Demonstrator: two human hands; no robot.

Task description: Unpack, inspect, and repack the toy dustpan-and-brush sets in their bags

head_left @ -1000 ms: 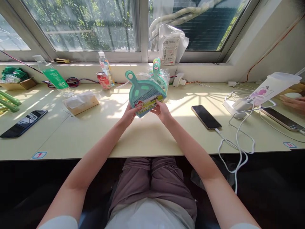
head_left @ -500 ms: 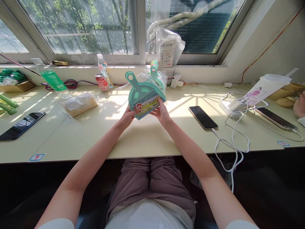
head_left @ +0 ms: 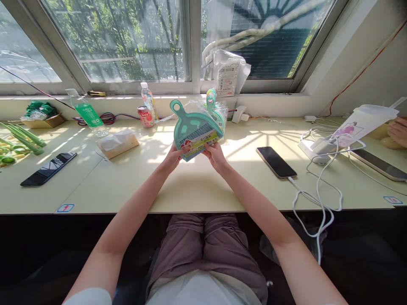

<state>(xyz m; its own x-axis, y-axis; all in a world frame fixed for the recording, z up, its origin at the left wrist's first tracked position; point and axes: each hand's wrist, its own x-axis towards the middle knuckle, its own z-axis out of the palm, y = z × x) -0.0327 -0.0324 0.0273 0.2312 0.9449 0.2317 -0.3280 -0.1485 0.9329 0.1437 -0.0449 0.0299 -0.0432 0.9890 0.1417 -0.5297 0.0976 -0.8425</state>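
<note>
A green dustpan [head_left: 193,120] with a yellow printed label is held above the table, its looped handle pointing up and to the left. Bristles of a small brush show inside the pan, behind the label. My left hand [head_left: 173,159] grips the lower left edge, thumb on the front. At the lower right, my right hand [head_left: 216,156] pinches the same pan near the label. Behind it, in clear plastic, more green dustpan-like pieces [head_left: 211,101] stand against the wall, partly hidden.
On the left are a phone [head_left: 49,169], a paper packet [head_left: 118,143], a green-labelled bottle [head_left: 89,114] and a red can [head_left: 145,117]. To the right lie a charging phone [head_left: 276,162], white cables [head_left: 313,197] and a tilted cup [head_left: 365,123]. Another person's hand [head_left: 398,130] shows at the right edge.
The camera view has shifted slightly, so the table things appear further right and lower. My right hand's thumb has slid left and down along the label; both hands still hold the dustpan.
</note>
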